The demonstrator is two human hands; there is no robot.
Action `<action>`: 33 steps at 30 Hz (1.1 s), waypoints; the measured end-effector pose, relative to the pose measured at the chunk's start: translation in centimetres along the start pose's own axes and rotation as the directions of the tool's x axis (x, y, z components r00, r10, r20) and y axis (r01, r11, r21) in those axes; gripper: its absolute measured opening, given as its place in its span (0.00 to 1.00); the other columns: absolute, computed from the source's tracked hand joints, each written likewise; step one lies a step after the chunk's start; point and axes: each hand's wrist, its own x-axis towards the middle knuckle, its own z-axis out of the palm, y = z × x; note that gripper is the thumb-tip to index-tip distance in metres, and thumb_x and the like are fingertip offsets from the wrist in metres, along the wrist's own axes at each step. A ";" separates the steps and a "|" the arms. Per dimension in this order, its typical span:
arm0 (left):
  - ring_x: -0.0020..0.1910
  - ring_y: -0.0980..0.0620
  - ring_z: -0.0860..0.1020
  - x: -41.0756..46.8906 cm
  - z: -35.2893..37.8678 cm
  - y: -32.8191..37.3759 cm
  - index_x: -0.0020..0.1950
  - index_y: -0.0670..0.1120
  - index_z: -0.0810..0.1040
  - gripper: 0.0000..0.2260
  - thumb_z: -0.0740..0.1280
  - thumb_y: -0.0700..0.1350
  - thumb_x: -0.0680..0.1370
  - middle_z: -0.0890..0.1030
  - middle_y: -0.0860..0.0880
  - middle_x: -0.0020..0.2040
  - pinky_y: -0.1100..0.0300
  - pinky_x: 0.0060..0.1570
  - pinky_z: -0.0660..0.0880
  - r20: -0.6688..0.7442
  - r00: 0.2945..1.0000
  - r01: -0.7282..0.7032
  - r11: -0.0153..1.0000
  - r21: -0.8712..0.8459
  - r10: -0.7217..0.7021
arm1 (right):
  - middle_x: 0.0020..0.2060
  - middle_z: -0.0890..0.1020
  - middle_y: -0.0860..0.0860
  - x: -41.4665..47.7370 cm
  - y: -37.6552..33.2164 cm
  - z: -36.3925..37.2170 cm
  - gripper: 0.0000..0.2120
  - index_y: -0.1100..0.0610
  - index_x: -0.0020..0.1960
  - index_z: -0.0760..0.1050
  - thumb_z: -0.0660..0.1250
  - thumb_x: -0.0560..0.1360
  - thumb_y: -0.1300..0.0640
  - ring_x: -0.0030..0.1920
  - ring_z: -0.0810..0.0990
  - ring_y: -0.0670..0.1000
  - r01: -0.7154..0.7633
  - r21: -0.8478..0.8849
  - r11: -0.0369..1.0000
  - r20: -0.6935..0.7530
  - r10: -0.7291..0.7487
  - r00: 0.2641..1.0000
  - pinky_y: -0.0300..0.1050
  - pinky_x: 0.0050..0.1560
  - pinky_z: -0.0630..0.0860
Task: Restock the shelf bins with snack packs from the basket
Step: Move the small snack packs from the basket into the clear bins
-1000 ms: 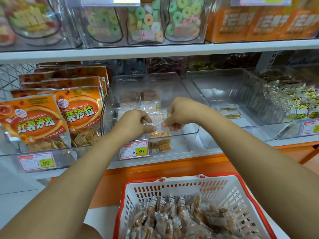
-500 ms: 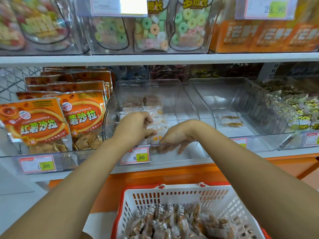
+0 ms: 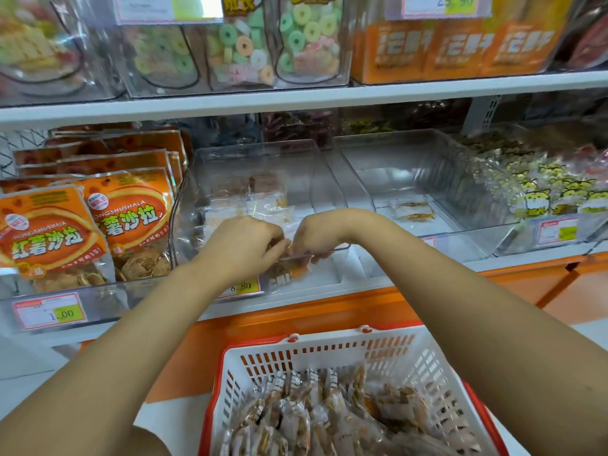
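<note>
The white basket point(image 3: 329, 350) with a red rim sits at 6 o'clock, nearest the viewer, and is filled with small clear-wrapped snack packs point(image 3: 312, 416) holding brown contents. Both forearms reach over it toward 12 o'clock. The left hand point(image 3: 243, 245) and right hand point(image 3: 324, 233) meet at the front lip of the middle clear bin point(image 3: 256, 153). The left hand has its fingers curled and pinches the top edge of a single pack point(image 3: 289, 268), which stands upright just inside the bin's front wall. The right hand has its fingers bent downward at the same edge, touching the lip; whether it grips the pack cannot be determined. A price tag point(image 3: 245, 286) reading 8.80 is fixed to the bin front at 7 o'clock from the hands. More clear-wrapped packs lie deeper in this bin. At 9 o'clock, orange chip bags point(image 3: 131, 222) stand in rows in the neighbouring bin. At 3 o'clock, the right clear bin point(image 3: 427, 166) holds a few flat packs point(image 3: 413, 210); beyond it are yellow cartoon-printed packs point(image 3: 559, 189). At 12 o'clock, the upper shelf carries ring candy point(image 3: 296, 37) and, toward 1 o'clock, orange boxes point(image 3: 460, 47).
</note>
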 end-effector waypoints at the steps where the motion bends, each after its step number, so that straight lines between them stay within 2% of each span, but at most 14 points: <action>1: 0.43 0.46 0.79 -0.2 0.3 0.2 0.46 0.47 0.80 0.17 0.56 0.54 0.81 0.82 0.47 0.41 0.56 0.40 0.73 0.039 0.999 0.009 1.000 0.017 -0.010 | 0.47 0.80 0.52 -1.0 0.1 -0.2 0.13 0.60 0.53 0.78 0.61 0.79 0.52 0.45 0.77 0.51 0.022 -0.085 0.996 -0.122 -0.033 0.992 0.41 0.42 0.71; 4: 0.45 0.43 0.79 -0.6 1.0 0.5 0.49 0.46 0.80 0.16 0.55 0.52 0.82 0.82 0.44 0.44 0.55 0.39 0.72 0.023 0.999 0.046 0.998 0.030 -0.047 | 0.38 0.77 0.46 -4.3 1.1 0.6 0.09 0.57 0.50 0.79 0.69 0.75 0.52 0.39 0.74 0.45 0.143 0.003 0.990 -0.491 -0.123 0.862 0.39 0.39 0.69; 6: 0.44 0.42 0.79 -0.9 1.3 0.8 0.49 0.45 0.79 0.15 0.56 0.50 0.82 0.82 0.44 0.43 0.54 0.39 0.72 -0.011 0.999 0.050 0.999 0.016 -0.049 | 0.34 0.78 0.49 -6.2 2.0 2.3 0.08 0.57 0.42 0.78 0.70 0.74 0.52 0.35 0.74 0.45 0.255 0.071 0.964 -0.613 -0.160 0.774 0.41 0.37 0.70; 8: 0.44 0.43 0.78 -1.4 1.5 1.2 0.47 0.45 0.79 0.14 0.57 0.48 0.82 0.81 0.46 0.42 0.53 0.39 0.74 -0.066 0.998 0.023 0.999 -0.041 -0.026 | 0.31 0.77 0.51 -7.0 2.8 4.7 0.13 0.58 0.37 0.77 0.69 0.74 0.50 0.32 0.72 0.46 0.250 0.028 0.968 -0.556 -0.192 0.809 0.39 0.34 0.68; 10: 0.43 0.44 0.79 -1.9 1.7 1.9 0.47 0.45 0.80 0.13 0.57 0.49 0.80 0.81 0.47 0.42 0.54 0.38 0.74 -0.176 0.984 -0.040 0.994 -0.106 0.021 | 0.29 0.73 0.49 -6.9 3.9 6.9 0.16 0.58 0.34 0.73 0.68 0.75 0.49 0.30 0.69 0.44 0.183 0.012 0.983 -0.417 -0.161 0.894 0.36 0.30 0.65; 12: 0.41 0.46 0.79 -2.3 1.6 2.8 0.46 0.46 0.80 0.13 0.58 0.50 0.78 0.81 0.48 0.41 0.55 0.37 0.73 -0.248 0.967 -0.089 0.986 -0.143 0.051 | 0.31 0.76 0.50 -5.6 5.9 9.0 0.15 0.59 0.34 0.73 0.68 0.75 0.52 0.32 0.74 0.48 0.121 0.053 0.991 -0.287 -0.101 0.953 0.40 0.34 0.72; 14: 0.38 0.47 0.77 -2.6 1.4 3.8 0.44 0.46 0.78 0.11 0.59 0.49 0.78 0.80 0.49 0.40 0.58 0.34 0.71 -0.287 0.956 -0.104 0.982 -0.155 0.056 | 0.40 0.83 0.53 -3.9 8.4 11.5 0.09 0.63 0.42 0.79 0.67 0.75 0.57 0.41 0.81 0.54 0.046 0.051 0.998 -0.181 -0.036 0.983 0.51 0.45 0.79; 15: 0.36 0.48 0.76 -2.7 1.2 4.1 0.43 0.46 0.78 0.11 0.60 0.49 0.78 0.78 0.49 0.38 0.59 0.32 0.70 -0.309 0.950 -0.101 0.983 -0.152 0.050 | 0.46 0.84 0.53 -3.2 9.6 13.1 0.06 0.62 0.47 0.81 0.65 0.75 0.61 0.46 0.81 0.54 0.008 0.000 1.000 -0.152 -0.008 0.988 0.50 0.49 0.79; 17: 0.32 0.50 0.73 -2.8 0.8 4.2 0.39 0.46 0.76 0.13 0.59 0.50 0.79 0.75 0.51 0.34 0.59 0.30 0.68 -0.326 0.945 -0.071 0.986 -0.150 0.018 | 0.55 0.81 0.52 -2.3 11.4 16.4 0.15 0.57 0.55 0.80 0.62 0.74 0.69 0.54 0.79 0.53 -0.052 -0.125 0.991 -0.154 0.032 0.988 0.47 0.55 0.76; 19: 0.29 0.51 0.69 -2.8 0.6 4.0 0.36 0.47 0.74 0.16 0.59 0.53 0.80 0.70 0.54 0.30 0.59 0.29 0.64 -0.278 0.960 -0.032 0.990 -0.135 -0.007 | 0.63 0.76 0.53 -1.8 12.7 19.6 0.23 0.53 0.63 0.75 0.60 0.73 0.72 0.59 0.77 0.54 -0.093 -0.158 0.983 -0.181 0.064 0.981 0.47 0.60 0.75; 22: 0.28 0.50 0.67 -2.8 0.8 3.6 0.35 0.50 0.71 0.16 0.60 0.53 0.81 0.67 0.55 0.27 0.60 0.28 0.58 -0.173 0.985 -0.009 0.993 -0.117 -0.011 | 0.67 0.73 0.54 -1.2 14.1 23.2 0.26 0.54 0.69 0.70 0.57 0.75 0.72 0.63 0.74 0.55 -0.095 -0.149 0.984 -0.178 0.068 0.982 0.48 0.64 0.72; 25: 0.32 0.45 0.74 -2.8 1.2 3.8 0.38 0.48 0.76 0.14 0.60 0.51 0.81 0.75 0.50 0.30 0.59 0.30 0.61 -0.139 0.990 -0.034 0.990 -0.137 0.015 | 0.69 0.70 0.53 -0.8 15.4 26.0 0.27 0.52 0.71 0.68 0.58 0.75 0.71 0.70 0.67 0.55 -0.062 -0.112 0.992 -0.162 0.044 0.986 0.48 0.70 0.65; 29: 0.41 0.46 0.79 -2.2 1.8 4.5 0.51 0.49 0.80 0.16 0.54 0.53 0.82 0.82 0.47 0.40 0.59 0.35 0.65 0.011 0.999 -0.049 0.998 -0.031 0.050 | 0.76 0.58 0.50 0.1 16.7 28.2 0.33 0.53 0.77 0.56 0.58 0.75 0.72 0.77 0.52 0.52 -0.059 -0.259 0.964 -0.128 0.026 0.991 0.47 0.76 0.49; 33: 0.42 0.46 0.78 -1.7 2.0 5.0 0.48 0.46 0.78 0.17 0.53 0.52 0.83 0.79 0.48 0.40 0.57 0.38 0.66 0.115 0.992 -0.056 0.998 0.027 0.052 | 0.73 0.64 0.50 1.3 17.2 29.7 0.30 0.53 0.75 0.60 0.60 0.76 0.69 0.74 0.58 0.53 -0.076 -0.271 0.959 -0.203 0.020 0.979 0.46 0.76 0.51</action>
